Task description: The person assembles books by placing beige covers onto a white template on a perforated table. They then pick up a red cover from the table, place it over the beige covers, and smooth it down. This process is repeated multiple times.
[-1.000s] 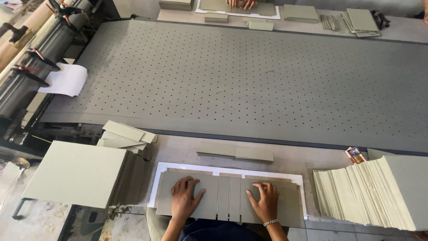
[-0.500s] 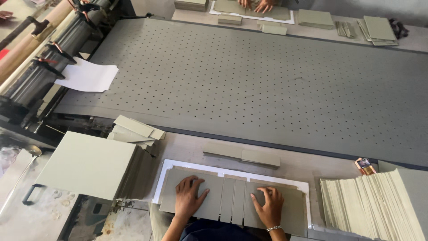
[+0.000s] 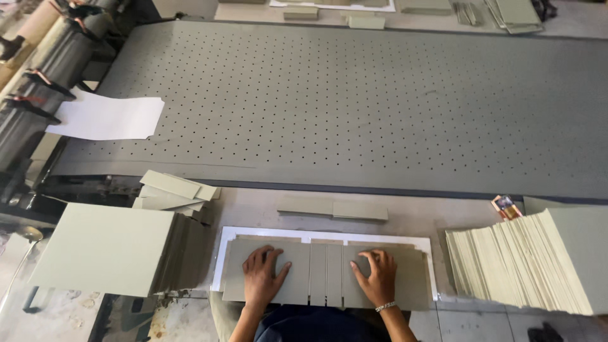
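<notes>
My left hand [image 3: 262, 276] lies flat with spread fingers on the left grey board panel [image 3: 296, 278]. My right hand [image 3: 376, 277] presses the right grey panel [image 3: 411, 278], fingers slightly curled, a bracelet on the wrist. Two narrow grey strips [image 3: 325, 275] lie between the two panels. All the pieces rest on a white sheet [image 3: 223, 253] whose border shows around them. Neither hand grips anything.
A stack of grey boards [image 3: 107, 247] stands at the left, a fanned stack [image 3: 525, 256] at the right. Loose grey pieces [image 3: 332, 208] lie just beyond the white sheet. A wide perforated conveyor belt [image 3: 354, 107] carries a white paper sheet [image 3: 107, 117] from rollers [image 3: 44, 76].
The white paper on the belt has come further out from the rollers. The view has shifted slightly; my hands stay pressed on the panels.
</notes>
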